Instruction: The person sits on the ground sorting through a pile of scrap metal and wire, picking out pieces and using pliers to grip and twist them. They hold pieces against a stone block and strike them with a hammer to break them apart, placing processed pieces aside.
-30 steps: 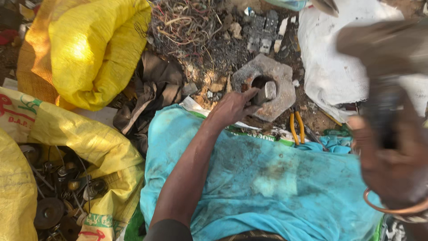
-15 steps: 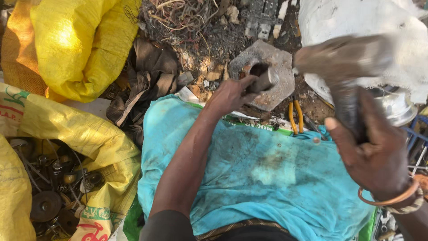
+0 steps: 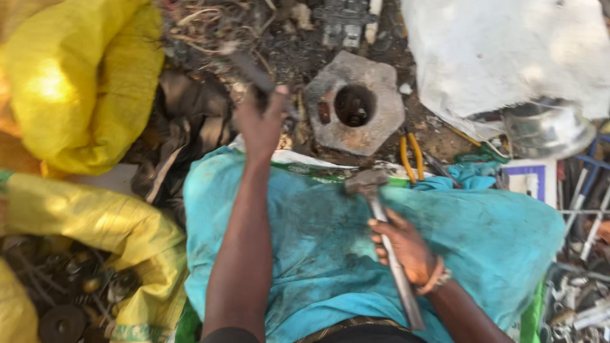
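Note:
My right hand [image 3: 406,249] grips the shaft of a metal hammer [image 3: 372,190], whose head rests low over the turquoise cloth [image 3: 318,254] on my lap. My left hand [image 3: 262,124] is raised to the left of a grey hexagonal metal block [image 3: 378,117] and holds a dark, blurred rod-like piece [image 3: 251,70]. The block lies on the dirt with a round hole in its middle and small parts inside.
Yellow sacks [image 3: 76,82] lie at the left; the lower one holds dark metal discs and scrap [image 3: 60,321]. A white sack [image 3: 502,57] and a shiny metal bowl [image 3: 546,130] are at the right. Orange-handled pliers [image 3: 410,152] lie beside the block. Metal rods sit at the far right.
The hammer came down from a raised position to rest over the cloth. My left hand left the block's hole and moved left, lifting a dark piece.

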The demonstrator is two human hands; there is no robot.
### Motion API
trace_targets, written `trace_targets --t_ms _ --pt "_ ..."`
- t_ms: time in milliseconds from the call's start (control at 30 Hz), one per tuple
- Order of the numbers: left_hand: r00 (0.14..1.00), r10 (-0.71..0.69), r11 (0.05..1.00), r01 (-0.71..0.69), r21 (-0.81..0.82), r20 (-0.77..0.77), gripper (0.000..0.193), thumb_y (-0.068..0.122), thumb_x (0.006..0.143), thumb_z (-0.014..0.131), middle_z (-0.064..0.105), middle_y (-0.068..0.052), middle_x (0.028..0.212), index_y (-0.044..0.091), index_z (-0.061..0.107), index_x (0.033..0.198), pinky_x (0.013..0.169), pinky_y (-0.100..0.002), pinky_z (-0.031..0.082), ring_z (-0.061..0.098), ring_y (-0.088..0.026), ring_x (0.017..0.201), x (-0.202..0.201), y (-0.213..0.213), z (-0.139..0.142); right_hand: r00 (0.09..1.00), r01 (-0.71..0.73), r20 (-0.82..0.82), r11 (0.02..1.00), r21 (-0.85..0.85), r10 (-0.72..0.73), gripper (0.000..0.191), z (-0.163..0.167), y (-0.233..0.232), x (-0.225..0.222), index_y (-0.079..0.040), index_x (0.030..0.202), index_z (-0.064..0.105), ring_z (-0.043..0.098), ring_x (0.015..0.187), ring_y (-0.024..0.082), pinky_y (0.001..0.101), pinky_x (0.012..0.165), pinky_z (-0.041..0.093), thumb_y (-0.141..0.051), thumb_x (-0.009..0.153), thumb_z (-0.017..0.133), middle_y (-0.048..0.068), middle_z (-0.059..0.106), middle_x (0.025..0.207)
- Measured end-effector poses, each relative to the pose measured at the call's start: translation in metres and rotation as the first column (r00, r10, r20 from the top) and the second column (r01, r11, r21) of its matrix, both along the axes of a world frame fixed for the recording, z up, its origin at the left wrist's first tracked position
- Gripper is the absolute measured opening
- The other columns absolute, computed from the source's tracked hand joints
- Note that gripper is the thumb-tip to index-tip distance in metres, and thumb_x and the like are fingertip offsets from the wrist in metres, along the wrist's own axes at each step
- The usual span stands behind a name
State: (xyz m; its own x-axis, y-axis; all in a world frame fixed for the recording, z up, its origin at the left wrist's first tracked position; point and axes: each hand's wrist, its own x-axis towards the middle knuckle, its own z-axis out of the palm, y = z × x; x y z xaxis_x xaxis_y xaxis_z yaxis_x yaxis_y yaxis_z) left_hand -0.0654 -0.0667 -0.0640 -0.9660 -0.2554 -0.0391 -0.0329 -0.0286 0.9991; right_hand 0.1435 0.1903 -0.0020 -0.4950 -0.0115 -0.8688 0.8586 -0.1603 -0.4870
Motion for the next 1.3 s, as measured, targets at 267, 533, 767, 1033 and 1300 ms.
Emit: trace_targets --t_ms 267,533,767,1033,1300 --pt "0.978 0.207 0.960 -0.208 0.186 0.025 0.012 0.012 0.098 0.069 0.063 0.001 0.092 0.002 0.064 0.098 0.075 -0.028 0.047 0.054 -0.008 0.084 -0.006 -0.017 -0.016 0.473 -0.509 0.071 0.207 0.835 0.878 0.034 -0.025 0.064 -0.059 -0.015 0.109 0.077 0.072 0.078 0.036 0.0499 0.075 0.058 -0.042 0.093 0.061 0.016 0.076 0.093" --pt "0.978 0.182 0.963 -0.198 0.184 0.099 0.019 0.014 0.088 0.076 0.066 0.000 0.084 0.001 0.064 0.094 0.068 -0.028 0.047 0.058 -0.007 0.076 -0.011 -0.026 -0.023 0.361 -0.440 0.356 -0.179 0.880 0.862 0.047 -0.052 0.126 -0.136 -0.017 0.125 0.071 0.070 0.099 0.042 0.0537 0.082 0.058 -0.013 0.078 0.067 0.020 0.071 0.114" --pt "0.952 0.284 0.930 -0.302 0.209 0.112 0.022 0.019 0.093 0.075 0.065 -0.002 0.079 -0.001 0.066 0.091 0.061 -0.028 0.046 0.056 -0.008 0.069 -0.013 -0.032 -0.014 0.414 -0.397 0.403 -0.237 0.887 0.816 0.026 -0.061 0.120 -0.132 -0.011 0.115 0.075 0.071 0.099 0.041 0.0511 0.086 0.058 -0.019 0.091 0.069 0.020 0.070 0.114" --pt "0.981 -0.069 0.981 0.099 -0.165 0.180 0.028 0.028 0.090 0.077 0.066 -0.006 0.073 0.002 0.068 0.097 0.051 -0.037 0.047 0.056 -0.013 0.058 0.008 -0.006 0.015 0.899 0.005 -0.433 0.987 0.159 0.065 0.017 -0.028 0.132 -0.135 -0.008 0.101 0.065 0.072 0.085 0.021 0.0378 0.074 0.060 -0.008 0.084 0.069 0.008 0.072 0.093" --pt "0.831 -0.542 0.492 0.193 -0.849 -0.126 0.045 0.033 0.078 0.081 0.065 -0.016 0.105 0.006 0.072 0.113 0.089 -0.048 0.054 0.064 -0.033 0.101 0.029 0.071 0.008 0.948 -0.027 -0.317 0.996 -0.085 -0.001 0.017 -0.047 0.108 -0.072 -0.005 0.102 0.065 0.058 0.064 0.013 0.0259 0.051 0.042 -0.017 0.092 0.070 0.003 0.063 0.076"
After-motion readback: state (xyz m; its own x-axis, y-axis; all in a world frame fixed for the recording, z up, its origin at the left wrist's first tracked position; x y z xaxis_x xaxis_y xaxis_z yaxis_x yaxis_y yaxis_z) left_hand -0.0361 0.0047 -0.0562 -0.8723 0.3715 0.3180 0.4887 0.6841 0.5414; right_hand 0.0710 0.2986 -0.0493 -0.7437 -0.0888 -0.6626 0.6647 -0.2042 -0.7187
